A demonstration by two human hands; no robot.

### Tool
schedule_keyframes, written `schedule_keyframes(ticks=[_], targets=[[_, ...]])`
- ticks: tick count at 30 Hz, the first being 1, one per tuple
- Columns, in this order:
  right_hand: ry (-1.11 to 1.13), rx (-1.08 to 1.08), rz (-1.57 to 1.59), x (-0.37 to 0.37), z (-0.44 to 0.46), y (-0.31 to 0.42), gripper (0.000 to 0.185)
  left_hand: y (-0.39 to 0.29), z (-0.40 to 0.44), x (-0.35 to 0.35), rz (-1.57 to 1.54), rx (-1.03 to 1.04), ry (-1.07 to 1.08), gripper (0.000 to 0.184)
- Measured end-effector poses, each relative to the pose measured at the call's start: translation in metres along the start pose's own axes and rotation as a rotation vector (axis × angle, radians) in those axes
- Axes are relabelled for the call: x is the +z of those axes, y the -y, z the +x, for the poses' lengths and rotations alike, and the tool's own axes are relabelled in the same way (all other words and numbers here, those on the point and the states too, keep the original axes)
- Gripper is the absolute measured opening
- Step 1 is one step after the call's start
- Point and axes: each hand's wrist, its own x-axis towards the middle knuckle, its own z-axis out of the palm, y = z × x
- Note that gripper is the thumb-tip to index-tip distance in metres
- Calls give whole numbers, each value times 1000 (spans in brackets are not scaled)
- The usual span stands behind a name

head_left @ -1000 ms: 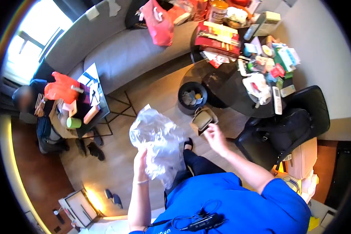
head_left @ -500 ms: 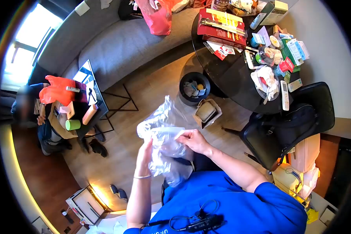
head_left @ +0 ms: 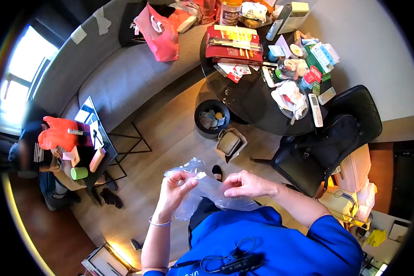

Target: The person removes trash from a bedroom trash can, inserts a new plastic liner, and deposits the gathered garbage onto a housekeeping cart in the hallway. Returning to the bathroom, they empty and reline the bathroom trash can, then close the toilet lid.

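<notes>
A crumpled clear plastic bag (head_left: pixel 207 191) hangs in front of my blue shirt, between my two hands. My left hand (head_left: pixel 177 189) is closed in a pinch on the bag's upper edge, where a small white strip (head_left: pixel 198 175) sticks out past the fingertips. On the other side, my right hand (head_left: pixel 247 185) has its fingers curled together at the bag's right part; the fingertips are slightly blurred. The lower end of the bag rests near my lap.
A black bin (head_left: pixel 198 120) with litter and a paper bag (head_left: pixel 230 143) stand on the floor ahead. The round dark table (head_left: pixel 248 101) is crowded at right, beside a black chair (head_left: pixel 294 163) bearing a backpack. Another person (head_left: pixel 30 156) sits at left by a small table (head_left: pixel 106 154).
My hands have moved apart, and the bag has dropped lower and spread between them. The white strip is now at my left fingertips. The view has shifted, so the room sits further left.
</notes>
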Motion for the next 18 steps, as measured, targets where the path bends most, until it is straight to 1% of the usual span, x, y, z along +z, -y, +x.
schedule_keyframes(ticks=[2, 3, 6, 7, 8, 10, 12, 13, 14, 15, 16, 17, 18], targets=[[-47, -27, 46, 3, -1, -2, 21, 3, 2, 4, 97, 28, 5, 16], [-27, 99, 62, 2, 2, 0, 20, 5, 4, 3, 90, 18, -18, 16], [-129, -5, -109, 7, 16, -12, 23, 6, 10, -2, 739, 359, -240, 22], [-182, 4, -41, 9, 27, -31, 28, 10, 9, 2, 1017, 478, -469, 31], [-243, -73, 46, 14, 37, -47, 26, 10, 6, 2, 1158, 568, -639, 37], [-283, -14, 227, 25, 50, -54, 23, 37, -9, -2, 1067, 390, -617, 31], [-170, -15, 416, 39, 62, -69, 15, 63, -15, 19, 271, 9, -343, 20], [-260, -166, 190, 51, 71, -83, 9, 69, -10, 30, 110, -93, -291, 18], [-415, -325, -187, 54, 71, -74, 11, 76, -6, 34, -52, -199, -244, 18], [-415, -222, -190, 52, 73, -74, 14, 96, 1, 29, -161, -234, -269, 16], [-414, -119, -197, 48, 74, -77, 18, 101, 6, 27, -179, -290, -287, 15], [-369, -48, -128, 41, 78, -85, 27, 110, 11, 25, -277, -280, -281, 13], [-286, -102, -58, 32, 85, -103, 28, 117, 17, 25, -376, -263, -274, 11]])
